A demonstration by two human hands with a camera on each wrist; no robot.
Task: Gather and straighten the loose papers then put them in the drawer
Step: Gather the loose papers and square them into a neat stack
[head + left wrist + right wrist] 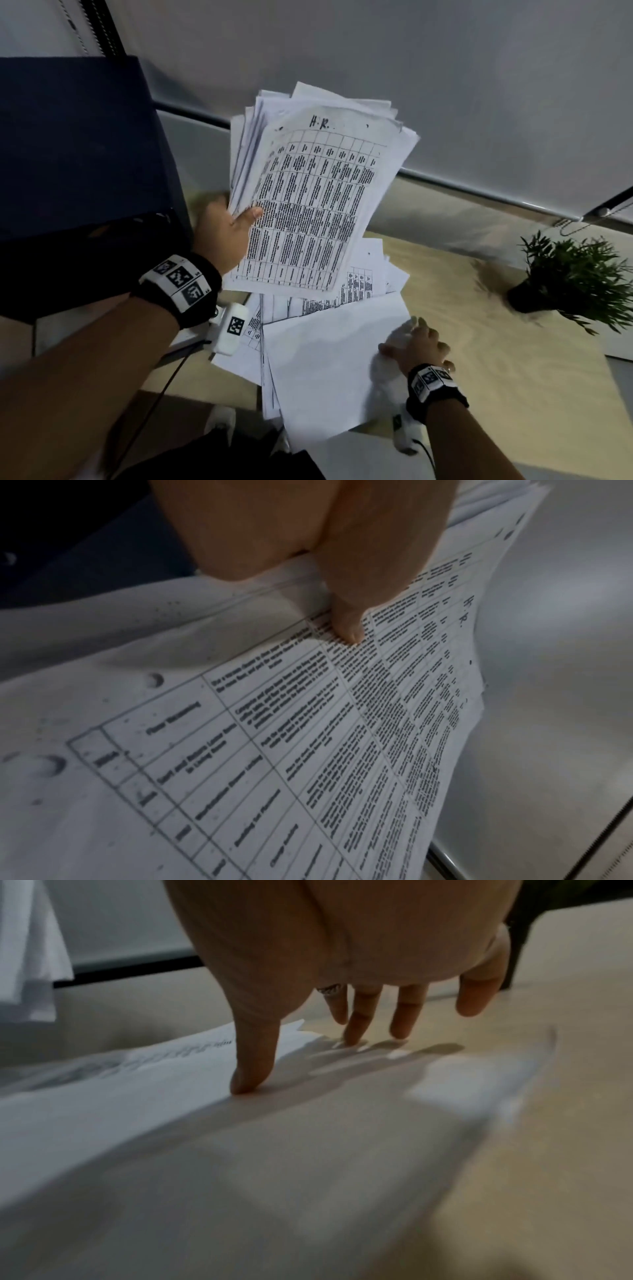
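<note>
Many sheets point(318, 192) are pinched, fanned, by the left hand point(222, 236); the right hand point(416, 346) fingers (spread, flat) press papers point(329, 359) overhanging the tabletop point(513, 377), so some could slip off.

White papers point(308, 205) (black tables)

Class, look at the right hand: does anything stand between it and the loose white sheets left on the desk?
Nothing visible does. The right hand already rests with spread fingers on the loose white sheets lying on the pale wooden desk.
</note>
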